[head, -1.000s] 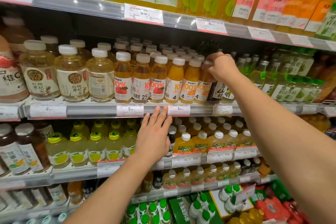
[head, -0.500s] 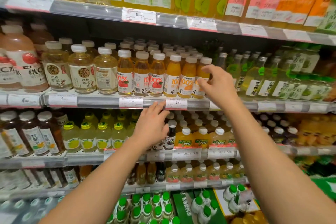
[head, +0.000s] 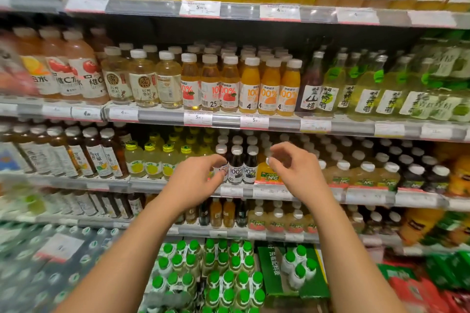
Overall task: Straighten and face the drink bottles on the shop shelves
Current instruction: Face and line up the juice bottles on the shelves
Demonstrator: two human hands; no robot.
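The dark juice bottles [head: 236, 165] stand three abreast at the shelf front, packed cap to cap, no gap for fingers between them. At nine o'clock the yellow-capped lemon bottles [head: 152, 161] close that side; at three o'clock the orange NFC bottles [head: 269, 172] press just beside. Overhead at twelve, the price rail [head: 229, 119] of the next shelf hangs near the caps, leaving only a low slot. The left hand [head: 195, 180] and right hand [head: 297, 172] hover in open air at six o'clock, the one free approach.
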